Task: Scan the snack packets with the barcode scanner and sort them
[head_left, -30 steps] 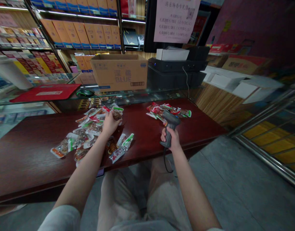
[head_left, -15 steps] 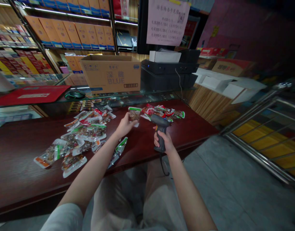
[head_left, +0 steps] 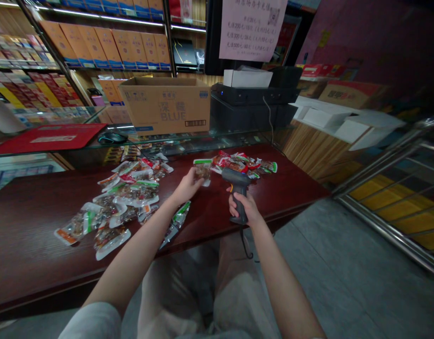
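And there, a sealed snack packet is pinched in the left hand, lifted just above the bench, the fingers closed around it from the left. A handheld barcode scanner is clamped firmly in the right hand, and the packet is held just beside the scanner's head, not touching it. Right behind that head, a small heap of red-printed packets is lying on the bench, while a larger spread of packets is laid out well to the left. A black cable is hanging from the scanner's grip past the bench edge.
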Motion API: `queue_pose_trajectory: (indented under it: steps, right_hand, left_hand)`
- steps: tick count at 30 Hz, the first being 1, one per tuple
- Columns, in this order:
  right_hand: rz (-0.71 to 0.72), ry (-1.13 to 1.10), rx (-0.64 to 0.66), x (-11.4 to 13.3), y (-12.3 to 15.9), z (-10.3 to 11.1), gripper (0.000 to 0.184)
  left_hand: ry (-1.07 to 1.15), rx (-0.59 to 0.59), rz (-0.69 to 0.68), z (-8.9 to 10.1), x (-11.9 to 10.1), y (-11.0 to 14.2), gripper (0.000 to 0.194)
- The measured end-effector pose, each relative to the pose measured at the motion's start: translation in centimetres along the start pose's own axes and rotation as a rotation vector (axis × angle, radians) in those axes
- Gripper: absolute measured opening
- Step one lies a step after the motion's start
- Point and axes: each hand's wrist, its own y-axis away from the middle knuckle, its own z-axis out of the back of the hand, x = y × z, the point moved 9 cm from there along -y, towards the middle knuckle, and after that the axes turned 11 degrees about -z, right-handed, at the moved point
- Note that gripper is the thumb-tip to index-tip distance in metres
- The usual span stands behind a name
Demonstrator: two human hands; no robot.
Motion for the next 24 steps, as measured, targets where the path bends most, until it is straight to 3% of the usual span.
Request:
queue_pose_trajectory:
  steps: [11,15,20,24]
  right_hand:
    - [0.005,-0.024,0.01,0.2,0.1,-0.4,0.031]
    - [0.071,-0.078,-0.036,0.7,0.4,0.1,0.034]
    - [0.233,-0.192,-0.151,2.2,1.3,1.2,0.03]
    - [0.279,-0.258,-0.205,2.7,1.8,1.8,0.026]
  left_hand:
    - [0.012,-0.013,-0.034,-0.1,-0.2,-0.1,0.033]
    - [0.045,-0.004,-0.049,-0.4,-0.2,-0.7,0.033]
    - [-0.061,0.006,-0.053,-1.1,-1.8,-4.0,0.029]
    - [-0.06,0.009,-0.028,-3.5,-3.4,-8.1,0.029]
